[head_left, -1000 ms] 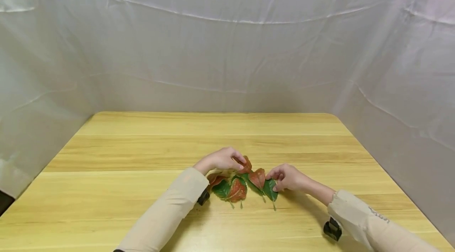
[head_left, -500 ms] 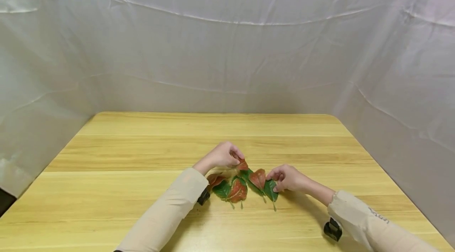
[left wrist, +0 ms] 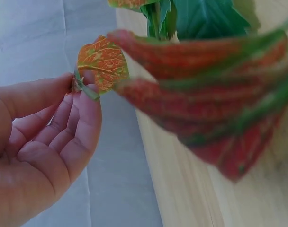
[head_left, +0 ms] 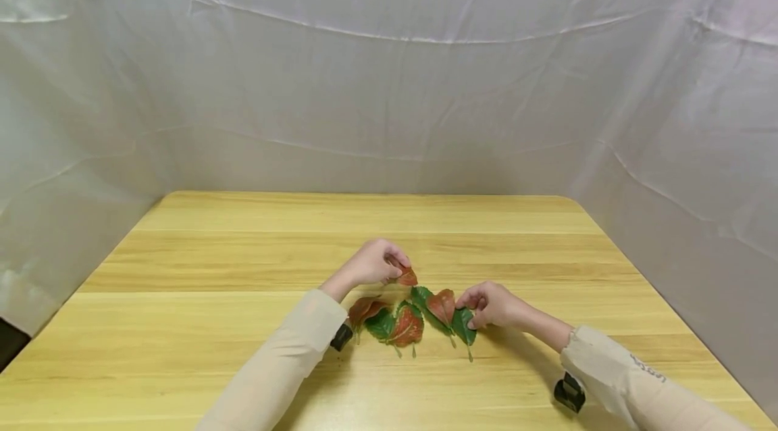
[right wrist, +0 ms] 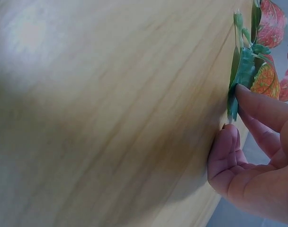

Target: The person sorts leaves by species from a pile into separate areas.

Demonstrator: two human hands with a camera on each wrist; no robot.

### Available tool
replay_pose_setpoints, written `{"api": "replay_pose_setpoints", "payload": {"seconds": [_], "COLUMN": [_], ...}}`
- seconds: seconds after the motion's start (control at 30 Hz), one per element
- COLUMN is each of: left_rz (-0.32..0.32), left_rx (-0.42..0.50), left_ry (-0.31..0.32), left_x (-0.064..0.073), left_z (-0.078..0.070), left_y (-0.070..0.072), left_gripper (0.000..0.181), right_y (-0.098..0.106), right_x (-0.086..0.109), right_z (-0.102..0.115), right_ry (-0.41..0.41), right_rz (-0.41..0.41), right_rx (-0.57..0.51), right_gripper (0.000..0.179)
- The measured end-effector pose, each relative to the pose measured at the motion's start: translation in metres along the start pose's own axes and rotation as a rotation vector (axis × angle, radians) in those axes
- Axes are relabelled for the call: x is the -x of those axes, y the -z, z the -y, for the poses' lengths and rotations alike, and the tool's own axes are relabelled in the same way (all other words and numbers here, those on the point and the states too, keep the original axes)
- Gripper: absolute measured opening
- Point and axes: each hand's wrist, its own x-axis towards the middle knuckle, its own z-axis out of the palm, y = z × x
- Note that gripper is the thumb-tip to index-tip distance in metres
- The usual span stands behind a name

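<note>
Fingers (left wrist: 91,113) of the left hand (head_left: 372,261) pinch a veined red-orange leaf (head_left: 408,277) by its stem (left wrist: 90,91), beyond-left of that red heart-shaped leaf (head_left: 441,306); right hand (head_left: 495,304) pinches an oval green leaf (head_left: 464,327) just right of it, likely for steadying.

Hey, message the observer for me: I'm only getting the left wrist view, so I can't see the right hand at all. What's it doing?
Observer: The right hand holds the green leaf at the right end of the group.

Operator: Got it. My view shows the left hand pinching a red leaf. Which hand reaches farther from the person?

Observer: The left one; in the head view, the right hand is nearer the person.
</note>
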Motion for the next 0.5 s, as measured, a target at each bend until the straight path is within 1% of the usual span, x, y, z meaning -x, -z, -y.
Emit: {"api": "replay_pose_setpoints", "payload": {"seconds": [0.3, 0.5], "left_rz": [-0.066, -0.116], "left_rx": [-0.005, 0.025], "left_ry": [-0.005, 0.025], "left_x": [0.010, 0.016], "left_z": [0.008, 0.019], "left_y": [0.014, 0.025], "left_gripper": [0.015, 0.016], "right_y": [0.000, 0.000], "right_x": [0.000, 0.000], "right_z": [0.000, 0.000], "right_ry": [0.003, 0.013], "right_rz": [0.003, 0.009], "right_rx": [0.008, -0.001], "right_gripper": [0.030, 0.029]}}
